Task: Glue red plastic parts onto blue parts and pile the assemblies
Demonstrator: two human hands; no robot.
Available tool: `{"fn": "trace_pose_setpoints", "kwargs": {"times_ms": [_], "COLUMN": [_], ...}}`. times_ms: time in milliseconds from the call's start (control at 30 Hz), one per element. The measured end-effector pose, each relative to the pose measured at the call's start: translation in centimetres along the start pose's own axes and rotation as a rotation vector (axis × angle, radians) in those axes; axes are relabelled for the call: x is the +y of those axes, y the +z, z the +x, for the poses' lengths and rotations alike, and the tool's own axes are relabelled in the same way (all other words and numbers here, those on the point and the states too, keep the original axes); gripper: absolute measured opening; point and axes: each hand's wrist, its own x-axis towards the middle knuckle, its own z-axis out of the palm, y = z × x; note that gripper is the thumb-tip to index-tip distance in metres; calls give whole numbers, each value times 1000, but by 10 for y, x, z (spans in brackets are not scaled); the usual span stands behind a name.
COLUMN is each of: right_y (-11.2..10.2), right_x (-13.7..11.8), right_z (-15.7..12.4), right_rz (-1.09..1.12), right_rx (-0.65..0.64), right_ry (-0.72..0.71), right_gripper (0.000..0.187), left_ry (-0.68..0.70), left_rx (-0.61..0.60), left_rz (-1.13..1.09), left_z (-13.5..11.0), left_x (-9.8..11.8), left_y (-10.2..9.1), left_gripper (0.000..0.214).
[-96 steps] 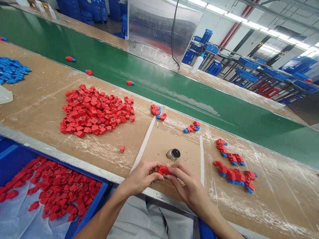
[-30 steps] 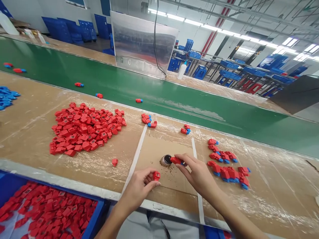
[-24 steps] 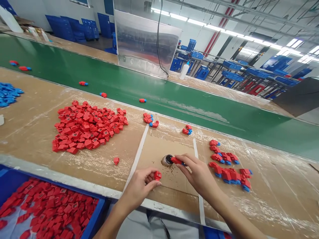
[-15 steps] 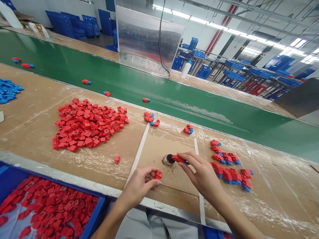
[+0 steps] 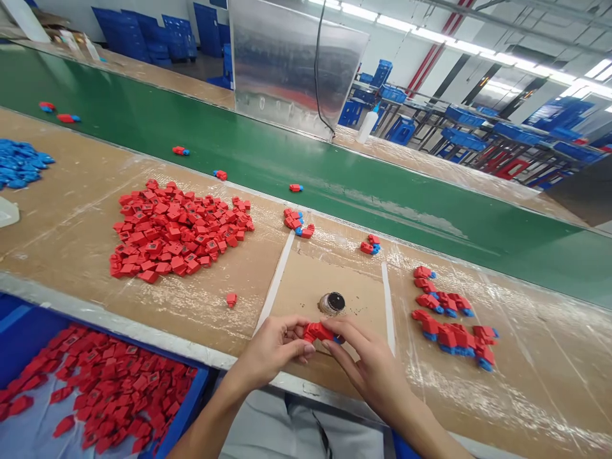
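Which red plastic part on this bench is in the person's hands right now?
The red part with a blue tip, pinched between the left hand and right hand above the cardboard sheet; no other part is touching a hand.

Two hands [image 5: 272, 349], one jar [image 5: 332, 303]

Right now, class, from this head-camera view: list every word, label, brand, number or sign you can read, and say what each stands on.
Nothing here can be read, so there is no text to quote.
The red plastic parts in the pile carry small dark square marks, too small to read.
The red part between the left hand and the right hand shows nothing legible.
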Motion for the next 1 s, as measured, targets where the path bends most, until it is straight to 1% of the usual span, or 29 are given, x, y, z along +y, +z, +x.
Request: {"fn": "trace_pose_setpoints", "kwargs": {"times_ms": [233,367,467,533,600,633,667,700,733,800,833,867,900,933,1000], "right_y": [5,9,11,8,-3,-13,-25,-40,-56,-88,-102,-114,-123,-130,-138], "right_x": [-1,-3,-7,-5,5,15,28,45,64,106,127,145,160,172,183], "right_z": [-1,-1,-1,-2,-5,-8,-13,-19,-27,-45,-54,-62,-69,-73,-73], "right_rz": [10,-38,-18,32,49,24,-24,-91,-169,-304,-342,-370,-407,-454,-584], "right_rx": [-111,-112,-93,-60,-13,29,83,156,227,331,356,362,357,343,331], "right_ry": [-19,-37,-38,-17,38,82,142,209,288,470,553,626,671,684,624], "right_gripper": [22,25,24,23,22,22,23,24,26,33,37,40,43,45,48], "left_ry": [5,-4,-10,-47,-94,-104,-98,-74,-36,43,69,64,35,-9,-100], "left_rx": [-19,-26,-35,-57,-68,-53,-16,44,131,350,474,572,640,687,733], "left_rz": [179,233,230,220,244,282,338,417,507,738,886,1045,1206,1349,1548], "left_z": [-4,-4,-3,-2,-4,-4,-5,-5,-4,3,8,14,21,28,42], "left_x": [4,2,2,6,16,23,32,42,53,76,86,95,103,109,117], "left_y": [0,-2,0,0,-5,-10,-18,-28,-40,-67,-80,-92,-102,-109,-116], "left_gripper": [20,17,17,26,50,62,68,67,60,46,42,39,38,37,37]}}
